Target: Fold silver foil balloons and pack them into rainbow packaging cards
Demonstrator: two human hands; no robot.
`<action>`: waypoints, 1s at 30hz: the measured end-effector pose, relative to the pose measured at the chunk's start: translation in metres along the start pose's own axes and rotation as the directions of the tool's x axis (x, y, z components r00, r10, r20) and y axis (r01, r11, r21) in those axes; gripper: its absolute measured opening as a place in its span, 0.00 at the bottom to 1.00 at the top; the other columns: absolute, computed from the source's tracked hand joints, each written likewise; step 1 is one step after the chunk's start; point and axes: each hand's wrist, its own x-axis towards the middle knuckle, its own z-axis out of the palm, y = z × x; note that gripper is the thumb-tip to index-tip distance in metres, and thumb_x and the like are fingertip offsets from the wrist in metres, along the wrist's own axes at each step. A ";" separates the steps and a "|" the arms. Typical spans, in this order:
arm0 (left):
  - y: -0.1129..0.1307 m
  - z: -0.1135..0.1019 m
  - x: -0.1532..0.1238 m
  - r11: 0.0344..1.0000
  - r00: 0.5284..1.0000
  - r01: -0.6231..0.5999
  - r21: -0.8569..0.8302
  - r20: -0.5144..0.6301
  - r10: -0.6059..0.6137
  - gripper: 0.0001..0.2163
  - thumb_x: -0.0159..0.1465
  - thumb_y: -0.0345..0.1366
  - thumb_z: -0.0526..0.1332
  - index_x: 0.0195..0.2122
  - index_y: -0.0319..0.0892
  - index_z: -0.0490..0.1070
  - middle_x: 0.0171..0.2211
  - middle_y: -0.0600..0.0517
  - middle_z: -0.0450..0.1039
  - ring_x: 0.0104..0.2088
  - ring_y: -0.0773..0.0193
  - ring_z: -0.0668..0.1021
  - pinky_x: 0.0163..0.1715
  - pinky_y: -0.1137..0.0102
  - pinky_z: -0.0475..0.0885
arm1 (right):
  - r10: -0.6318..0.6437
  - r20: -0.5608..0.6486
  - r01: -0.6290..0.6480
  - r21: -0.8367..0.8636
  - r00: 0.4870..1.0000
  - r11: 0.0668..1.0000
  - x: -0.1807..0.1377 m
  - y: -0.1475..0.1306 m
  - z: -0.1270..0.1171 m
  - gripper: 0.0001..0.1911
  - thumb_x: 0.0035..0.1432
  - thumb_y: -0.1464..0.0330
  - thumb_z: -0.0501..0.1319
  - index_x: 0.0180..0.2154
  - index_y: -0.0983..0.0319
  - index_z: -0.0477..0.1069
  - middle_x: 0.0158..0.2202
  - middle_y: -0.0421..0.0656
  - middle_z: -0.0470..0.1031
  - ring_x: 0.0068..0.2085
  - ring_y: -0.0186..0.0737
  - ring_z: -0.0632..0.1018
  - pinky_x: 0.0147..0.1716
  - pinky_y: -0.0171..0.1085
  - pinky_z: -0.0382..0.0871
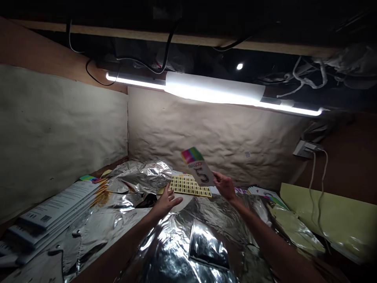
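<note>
My right hand (224, 185) is closed on the lower right edge of a flat balloon packet (204, 175). The packet is tilted in the air, with a rainbow band at its top and a large dark 5 below. Behind and below it lies a yellow sheet of small printed stickers (184, 185), partly covered by the packet. My left hand (167, 201) is at the sheet's left edge, thumb spread away from the fingers. Its fingertips seem to touch the sheet, though I cannot tell whether they grip it.
Crinkled silver foil (167, 243) covers the work surface, with a folded dark foil square (209, 245) in front. Stacked white packets (59, 206) stand at left. More packets (268, 194) and yellow paper (330, 212) lie right. Cables (321, 192) hang from a socket; a light tube (215, 88) crosses above.
</note>
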 end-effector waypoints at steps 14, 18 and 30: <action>0.078 0.030 0.018 0.397 0.669 -0.579 0.712 0.137 0.730 0.16 0.68 0.31 0.54 0.51 0.49 0.77 0.54 0.47 0.75 0.56 0.49 0.72 0.57 0.53 0.62 | 0.390 -0.156 -0.127 0.784 0.908 0.608 -0.033 -0.049 -0.047 0.19 0.57 0.57 0.64 0.47 0.60 0.73 0.45 0.48 0.80 0.48 0.43 0.80 0.52 0.44 0.73; 0.066 0.027 0.010 -0.074 0.490 -0.521 0.850 0.369 0.790 0.18 0.71 0.29 0.51 0.57 0.50 0.72 0.59 0.50 0.71 0.57 0.52 0.72 0.56 0.54 0.62 | 0.401 0.333 -0.406 0.907 0.853 0.112 -0.059 -0.084 -0.057 0.15 0.61 0.63 0.62 0.45 0.67 0.73 0.48 0.54 0.78 0.50 0.43 0.80 0.50 0.37 0.74; 0.038 0.040 0.001 -0.186 0.491 -0.558 0.809 0.503 0.711 0.25 0.71 0.27 0.48 0.66 0.57 0.57 0.64 0.52 0.62 0.66 0.53 0.63 0.66 0.49 0.46 | 0.395 0.510 -0.478 0.859 0.764 -0.186 -0.068 -0.084 -0.012 0.06 0.62 0.70 0.60 0.42 0.63 0.72 0.39 0.45 0.80 0.39 0.33 0.81 0.44 0.32 0.75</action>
